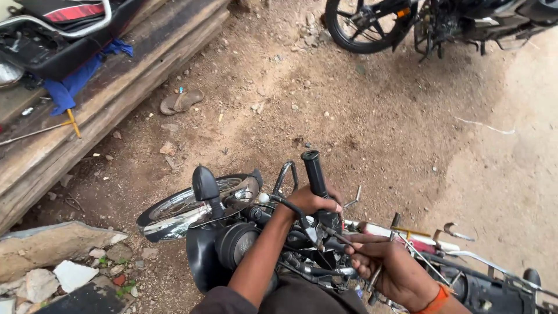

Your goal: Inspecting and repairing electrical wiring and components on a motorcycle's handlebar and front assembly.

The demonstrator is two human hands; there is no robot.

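Observation:
A stripped black motorcycle lies below me, its chrome front mudguard and wheel pointing left. My left hand is wrapped around the base of the black handlebar grip, by the lever and cables. My right hand, with an orange band at the wrist, is closed on a slim metal tool pressed into the cables near the handlebar clamp. A black mirror stands up left of the hands, above the round headlamp housing.
Bare dirt ground spreads ahead, with a worn sandal on it. Another motorcycle's wheel is at the top. Thick wooden planks at left carry a blue cloth, a seat part and a yellow-handled tool. Broken stone rubble lies bottom left.

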